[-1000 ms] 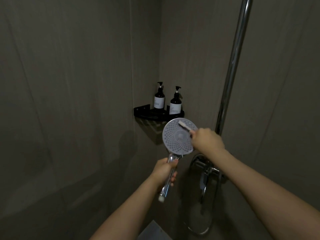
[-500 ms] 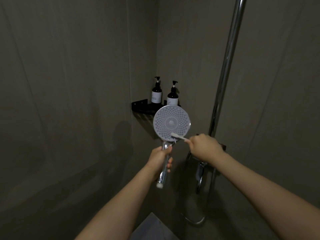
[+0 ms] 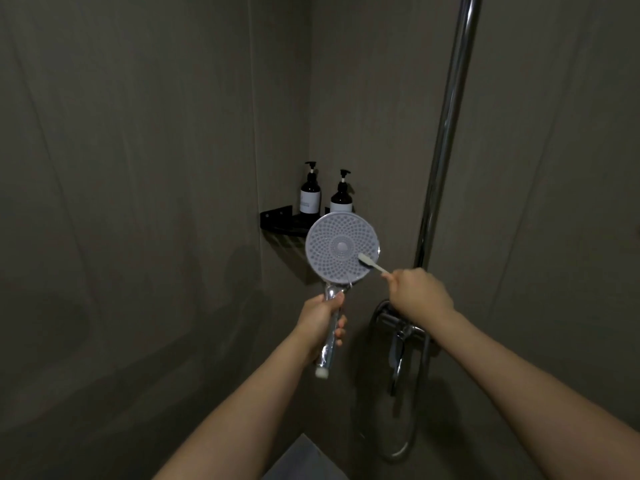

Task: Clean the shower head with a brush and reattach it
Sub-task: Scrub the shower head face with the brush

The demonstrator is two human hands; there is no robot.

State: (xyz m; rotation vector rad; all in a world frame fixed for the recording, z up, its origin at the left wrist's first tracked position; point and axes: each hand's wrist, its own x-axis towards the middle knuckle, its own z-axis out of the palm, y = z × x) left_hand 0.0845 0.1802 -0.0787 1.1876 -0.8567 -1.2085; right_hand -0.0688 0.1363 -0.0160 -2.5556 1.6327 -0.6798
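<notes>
My left hand (image 3: pixel 320 322) is wrapped around the chrome handle of the shower head (image 3: pixel 341 248), fingers curled tight about it, with the thumb lying up along the top of the handle. I hold it upright, so the round spray face stands above my knuckles and is turned toward me, its rings of small nozzles plain to see. The pale end of the handle sticks out below my hand.

My right hand (image 3: pixel 420 294) sits just to the right of the left one and a little higher. Its fingers are closed around the thin handle of a white brush (image 3: pixel 371 264), pinching it near the back end. The brush slants up and to the left from my fingertips, and its bristle end rests against the lower right part of the spray face, close to the rim.

Beyond my left hand, in the corner of the dark walls, a black shelf (image 3: pixel 277 221) holds two dark pump bottles (image 3: pixel 310 192) with pale labels; the right-hand one is partly hidden by the top of the shower head. Under my right wrist is the chrome tap (image 3: pixel 398 329), with a hose (image 3: pixel 405 445) looping down below it. A chrome pipe (image 3: pixel 446 126) rises from behind my right hand up past the top of my view.
</notes>
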